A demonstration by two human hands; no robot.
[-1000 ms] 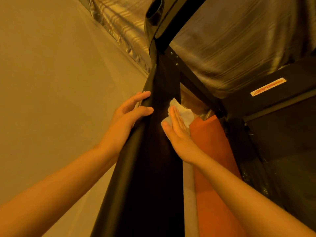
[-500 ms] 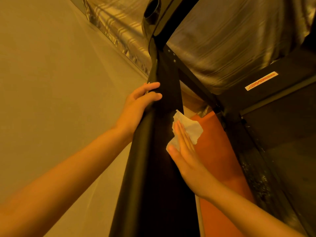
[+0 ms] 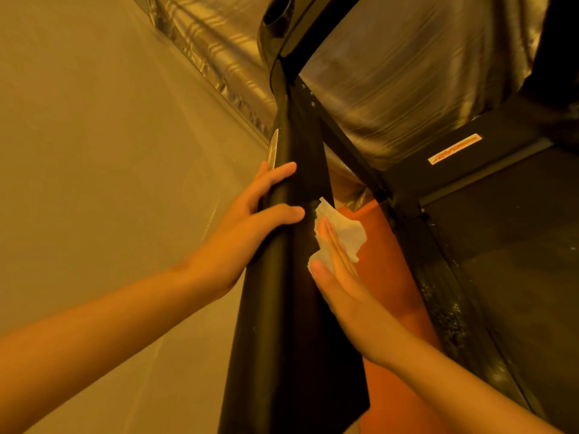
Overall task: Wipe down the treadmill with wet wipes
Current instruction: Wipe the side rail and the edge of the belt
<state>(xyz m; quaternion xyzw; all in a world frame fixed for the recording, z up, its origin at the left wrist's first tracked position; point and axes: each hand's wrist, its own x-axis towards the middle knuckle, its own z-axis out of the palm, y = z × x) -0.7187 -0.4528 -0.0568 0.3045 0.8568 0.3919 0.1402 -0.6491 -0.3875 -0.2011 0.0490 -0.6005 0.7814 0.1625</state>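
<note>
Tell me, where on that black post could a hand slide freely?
Below both hands the post is bare, between its rounded left edge and the orange panel. Above the left hand a shorter strip runs to the screws. Crowded: the gap between that hand's thumb and the wipe under the right hand.

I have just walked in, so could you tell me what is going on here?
A person is wiping the treadmill's black upright. The right hand presses a white wet wipe flat against its inner face, fingers straight. The left hand holds the upright's rounded outer edge, thumb and fingers curled round it.
</note>
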